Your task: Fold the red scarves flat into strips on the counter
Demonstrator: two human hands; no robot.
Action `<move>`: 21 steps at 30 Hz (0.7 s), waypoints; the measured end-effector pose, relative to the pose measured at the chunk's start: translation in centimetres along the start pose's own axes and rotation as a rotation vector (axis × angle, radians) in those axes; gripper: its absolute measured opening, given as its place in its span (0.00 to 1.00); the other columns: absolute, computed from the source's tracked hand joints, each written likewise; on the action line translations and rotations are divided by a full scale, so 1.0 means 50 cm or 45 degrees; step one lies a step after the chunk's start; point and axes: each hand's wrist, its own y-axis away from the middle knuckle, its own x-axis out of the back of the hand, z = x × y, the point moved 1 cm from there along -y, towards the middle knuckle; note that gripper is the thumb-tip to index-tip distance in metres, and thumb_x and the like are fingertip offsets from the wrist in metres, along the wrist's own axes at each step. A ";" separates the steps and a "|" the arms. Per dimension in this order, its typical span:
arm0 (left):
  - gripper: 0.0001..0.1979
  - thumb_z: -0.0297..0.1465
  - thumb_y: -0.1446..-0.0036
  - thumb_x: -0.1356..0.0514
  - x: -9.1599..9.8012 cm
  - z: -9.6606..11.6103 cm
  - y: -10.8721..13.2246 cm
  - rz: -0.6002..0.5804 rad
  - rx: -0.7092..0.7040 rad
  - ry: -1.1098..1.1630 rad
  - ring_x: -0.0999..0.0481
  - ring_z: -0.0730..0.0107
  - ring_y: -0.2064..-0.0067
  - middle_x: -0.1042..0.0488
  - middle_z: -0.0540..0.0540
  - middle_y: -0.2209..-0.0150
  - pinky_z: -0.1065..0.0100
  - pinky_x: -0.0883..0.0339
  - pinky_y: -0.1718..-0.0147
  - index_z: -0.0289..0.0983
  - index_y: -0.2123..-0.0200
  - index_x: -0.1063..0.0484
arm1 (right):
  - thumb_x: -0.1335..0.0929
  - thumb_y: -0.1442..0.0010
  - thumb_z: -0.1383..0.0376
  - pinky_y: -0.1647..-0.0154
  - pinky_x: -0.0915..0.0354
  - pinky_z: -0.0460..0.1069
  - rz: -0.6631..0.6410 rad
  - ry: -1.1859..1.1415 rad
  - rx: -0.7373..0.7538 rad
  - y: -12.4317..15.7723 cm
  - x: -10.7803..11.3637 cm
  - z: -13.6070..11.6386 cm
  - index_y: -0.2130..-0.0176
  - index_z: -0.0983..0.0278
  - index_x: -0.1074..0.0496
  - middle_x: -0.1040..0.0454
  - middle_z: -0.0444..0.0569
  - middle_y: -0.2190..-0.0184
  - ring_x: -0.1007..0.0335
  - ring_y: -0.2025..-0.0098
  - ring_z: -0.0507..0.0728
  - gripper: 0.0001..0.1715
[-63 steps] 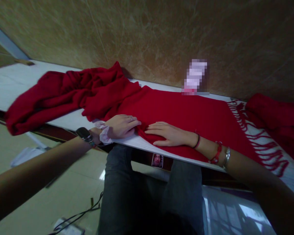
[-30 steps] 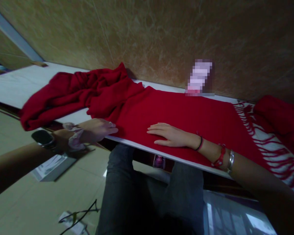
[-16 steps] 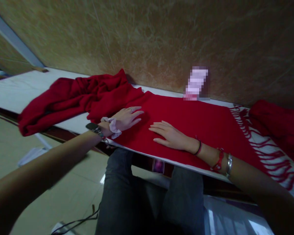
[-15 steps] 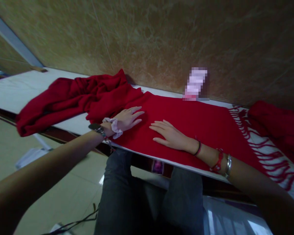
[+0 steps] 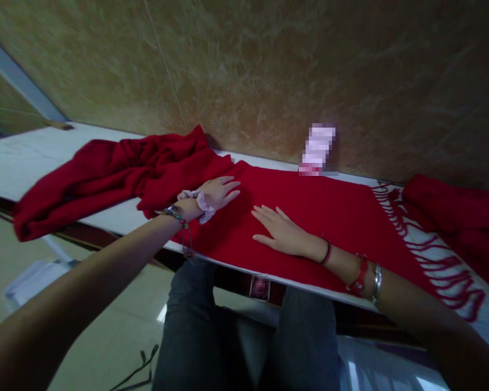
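The left hand [image 5: 219,194], spread wide, was over the red scarf [image 5: 318,209]; the right hand [image 5: 279,231], flattened and likewise wide, lay upon it; the scarf extended along the bench [image 5: 20,157] beneath both, bunched left of the left hand, fringed beyond the right.

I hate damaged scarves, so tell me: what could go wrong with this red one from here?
The bunched part of the red scarf overhangs the front edge of the white table and might slide off. The cord dangling near the left hand might snag the weave. The fringe lies close to another red cloth, so its strands could tangle.
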 end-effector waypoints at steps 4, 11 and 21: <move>0.24 0.37 0.37 0.56 -0.020 0.024 -0.077 0.082 0.085 0.064 0.49 0.60 0.37 0.48 0.39 0.38 0.62 0.51 0.41 0.34 0.41 0.43 | 0.45 0.39 0.51 0.38 0.60 0.63 0.133 0.051 -0.269 -0.011 0.019 0.029 0.38 0.71 0.49 0.52 0.58 0.37 0.62 0.35 0.62 0.38; 0.25 0.38 0.41 0.51 -0.123 -0.018 -0.083 -0.063 -0.175 -0.028 0.63 0.58 0.35 0.54 0.48 0.36 0.56 0.66 0.40 0.43 0.40 0.44 | 0.47 0.39 0.49 0.39 0.61 0.67 -0.079 0.089 -0.463 0.002 0.018 0.101 0.37 0.67 0.52 0.56 0.54 0.36 0.63 0.35 0.64 0.38; 0.25 0.39 0.37 0.60 -0.135 -0.024 -0.095 0.008 -0.011 0.033 0.58 0.61 0.35 0.55 0.47 0.36 0.59 0.61 0.40 0.42 0.38 0.51 | 0.49 0.38 0.55 0.40 0.55 0.65 0.014 0.272 -0.783 0.175 0.046 0.264 0.38 0.64 0.50 0.53 0.54 0.36 0.59 0.35 0.63 0.32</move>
